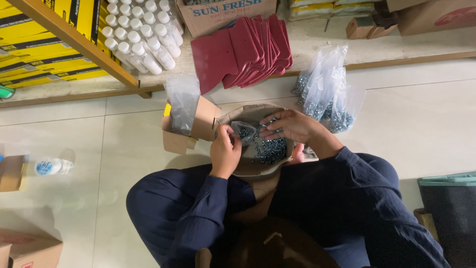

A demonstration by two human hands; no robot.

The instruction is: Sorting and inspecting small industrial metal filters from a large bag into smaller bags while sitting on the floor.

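I sit on the floor with a brown paper sack (258, 170) of grey screws (270, 149) open in front of me. My left hand (224, 149) pinches the edge of a small clear plastic bag (242, 130) and holds it open over the sack. My right hand (292, 125) is at the bag's mouth with several screws under its fingers. My dark blue sleeves and knees frame the sack.
An open cardboard box (201, 124) with empty clear bags (182, 101) stands left of the sack. Filled screw bags (327, 94) lie to the right. Red plastic scrapers (245, 49), white bottles (141, 34) and boxes line the low shelf ahead.
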